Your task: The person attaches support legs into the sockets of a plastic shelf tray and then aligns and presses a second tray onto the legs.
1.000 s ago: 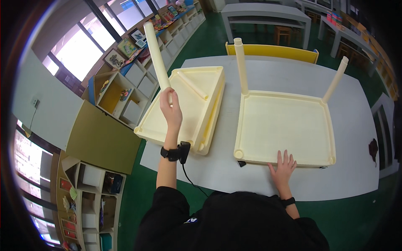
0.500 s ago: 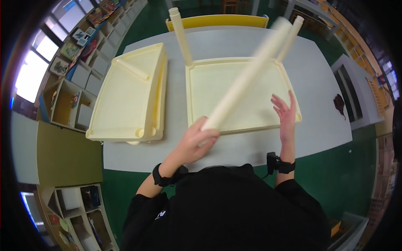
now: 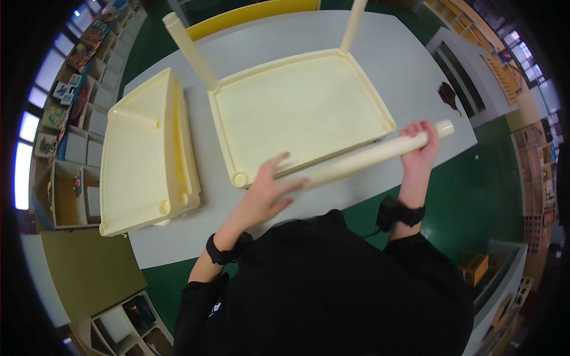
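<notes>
A cream plastic tube (image 3: 362, 162) lies slantwise in front of me, just off the near edge of a cream tray-like panel (image 3: 297, 113). My right hand (image 3: 421, 147) is wrapped round the tube near its right end. At the other end, my left hand (image 3: 261, 193) has its fingers spread, the fingertips close to the tube; whether they touch it I cannot tell. Two similar tubes stand upright in the panel's far corners, a left post (image 3: 189, 50) and a right post (image 3: 352, 26). A round socket (image 3: 239, 179) shows at its near left corner.
More cream panels (image 3: 133, 172) are stacked on the left of the grey table (image 3: 291, 35), with a loose tube (image 3: 136, 117) on top. A dark red leaf-like thing (image 3: 448, 97) lies at the right edge. Beyond the far edge is a yellow rail (image 3: 255, 16); shelves line the left.
The tube has swung from a raised slant to a lower, flatter one. My right hand has taken hold of it, and my left hand has let go. The view has shifted.
</notes>
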Available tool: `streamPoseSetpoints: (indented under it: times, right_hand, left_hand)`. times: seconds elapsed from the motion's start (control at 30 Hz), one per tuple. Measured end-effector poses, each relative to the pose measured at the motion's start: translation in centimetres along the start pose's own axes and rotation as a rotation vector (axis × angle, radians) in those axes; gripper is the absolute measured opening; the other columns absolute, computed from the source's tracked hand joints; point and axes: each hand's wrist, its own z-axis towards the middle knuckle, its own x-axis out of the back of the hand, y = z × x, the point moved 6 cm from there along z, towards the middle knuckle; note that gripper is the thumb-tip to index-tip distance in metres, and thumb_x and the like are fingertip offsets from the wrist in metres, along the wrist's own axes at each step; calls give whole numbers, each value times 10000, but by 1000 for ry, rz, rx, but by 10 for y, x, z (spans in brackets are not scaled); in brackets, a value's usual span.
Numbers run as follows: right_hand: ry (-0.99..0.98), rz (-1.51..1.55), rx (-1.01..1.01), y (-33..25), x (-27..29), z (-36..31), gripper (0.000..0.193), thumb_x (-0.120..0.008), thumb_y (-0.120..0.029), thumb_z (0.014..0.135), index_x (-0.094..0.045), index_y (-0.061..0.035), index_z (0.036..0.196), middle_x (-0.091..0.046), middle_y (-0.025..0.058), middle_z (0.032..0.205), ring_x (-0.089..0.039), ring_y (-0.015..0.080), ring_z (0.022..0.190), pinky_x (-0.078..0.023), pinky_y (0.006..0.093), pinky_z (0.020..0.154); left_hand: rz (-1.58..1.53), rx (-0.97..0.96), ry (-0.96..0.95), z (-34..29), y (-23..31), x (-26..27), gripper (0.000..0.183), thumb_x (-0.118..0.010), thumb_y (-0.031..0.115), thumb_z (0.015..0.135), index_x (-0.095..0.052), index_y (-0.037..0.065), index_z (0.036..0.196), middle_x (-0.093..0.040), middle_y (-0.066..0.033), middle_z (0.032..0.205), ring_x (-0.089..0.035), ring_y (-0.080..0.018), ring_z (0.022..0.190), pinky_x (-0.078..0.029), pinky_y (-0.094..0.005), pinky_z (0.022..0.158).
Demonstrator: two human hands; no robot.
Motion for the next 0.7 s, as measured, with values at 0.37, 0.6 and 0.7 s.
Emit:
streamPoseSetpoints:
  times: [0.37, 0.6, 0.7]
  right_hand:
    - [39, -618, 964, -122, -19, 28, 117, -545, 26, 676, -437, -18, 686, -451, 77, 528, -449, 168, 437, -372, 278, 447]
    - [-50, -619, 867, -116, -17, 38, 143, -550, 16, 684, -421, -40, 655, -425, 68, 519, -429, 163, 443, -356, 281, 444]
    - [-72, -617, 841, -115, -15, 40, 144, -545, 12, 687, -417, -45, 655, -421, 68, 516, -422, 168, 442, -349, 281, 445]
  left_hand:
    - [593, 365, 43, -25, -104, -35, 715, -719, 219, 580, -407, 166, 1221, -312, -137, 1298, -283, -379, 1170, -225, -486, 972]
    - [665, 334, 162, -27, -110, -37, 715, -713, 276, 589, -409, 162, 1226, -368, -99, 1280, -356, -342, 1136, -246, -485, 965]
    - [686, 320, 162, -26, -110, -35, 695, -689, 334, 613, -414, 149, 1225, -385, -102, 1271, -368, -341, 1128, -257, -482, 955]
